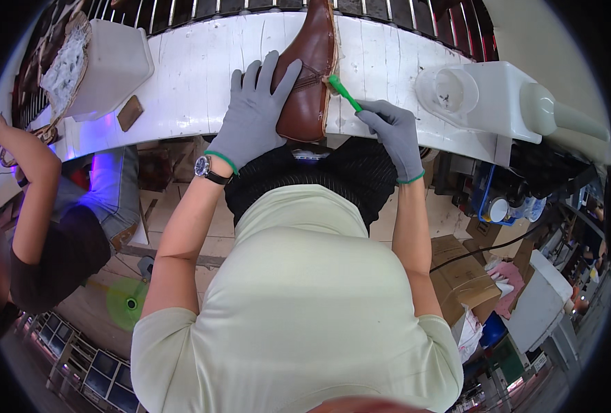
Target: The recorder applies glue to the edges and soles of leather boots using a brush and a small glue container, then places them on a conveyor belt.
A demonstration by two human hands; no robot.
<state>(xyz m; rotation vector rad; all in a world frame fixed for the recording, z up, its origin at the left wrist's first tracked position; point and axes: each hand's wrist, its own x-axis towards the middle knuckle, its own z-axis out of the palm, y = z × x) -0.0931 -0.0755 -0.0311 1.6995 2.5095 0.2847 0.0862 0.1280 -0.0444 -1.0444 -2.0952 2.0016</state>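
Note:
A brown leather boot (304, 103) lies on the white bench, its rounded end toward me and its other end reaching past the far edge. My left hand (256, 103), in a grey glove, rests against the boot's left side with fingers spread and fingertips on the leather. In my gloved right hand (396, 129) is a small green brush (345, 93), pinched by its handle. The brush's head touches or hovers at the boot's right edge, near the dark laced or stitched lines; contact is hard to tell.
A translucent cup (447, 91) stands beside a white plastic bottle (509, 100) on the bench's right. Left are a white tub (116, 65) and a brown block (130, 113). Metal rollers (388, 10) run behind the white bench (188, 76). A co-worker's arm (38, 179) is at far left.

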